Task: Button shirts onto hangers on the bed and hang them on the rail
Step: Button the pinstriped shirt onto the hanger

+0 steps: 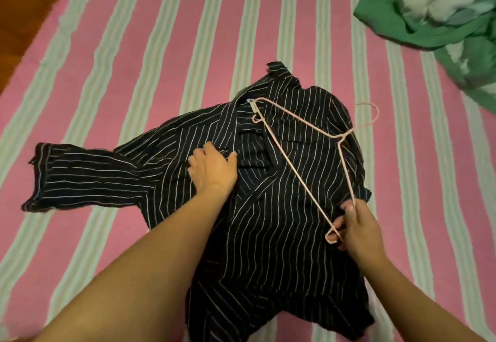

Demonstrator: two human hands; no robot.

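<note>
Now a black shirt with thin white stripes lies spread out on the bed cover, which is pink with pale stripes. One sleeve sticks out to the left. The collar points away from the person.

On top of the shirt lies a thin pink hanger. Its hook pokes out past the shirt's right edge, over the cover. One corner of the hanger sits up near the collar, by a small white label.

The right hand holds the other corner of the hanger, the one nearest the person. Its fingers and thumb are curled round the thin wire and pinch it.

The left hand rests flat on the shirt, near where the sleeve starts. Its fingers are straight and spread a little, with the thumb out to the side. It presses the cloth down and is well apart from the hanger.

Far off at the top right lies a green and white cloth, bunched up.
</note>
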